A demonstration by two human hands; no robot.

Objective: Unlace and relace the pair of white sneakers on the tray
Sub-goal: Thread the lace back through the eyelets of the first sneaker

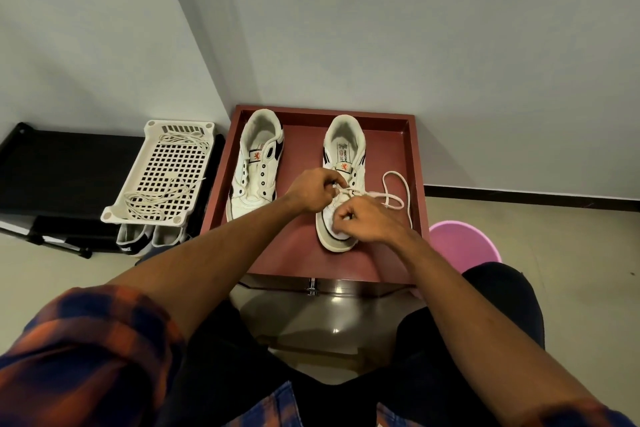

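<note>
Two white sneakers stand toes toward me on a dark red tray [408, 163]. The left sneaker [254, 163] has bare eyelets and no lace. The right sneaker [343, 166] carries a white lace [394, 189] that loops out to its right onto the tray. My left hand [311, 192] pinches the lace at the eyelets on the shoe's left side. My right hand [365, 220] is closed on the lace over the shoe's toe half and hides the lower eyelets.
A white perforated basket [166, 170] left of the tray holds a loose lace [156, 198]. It rests on a black rack [52, 177] with dark shoes [138, 241] beneath. A pink bucket [464, 246] stands at the tray's right front. Walls close in behind.
</note>
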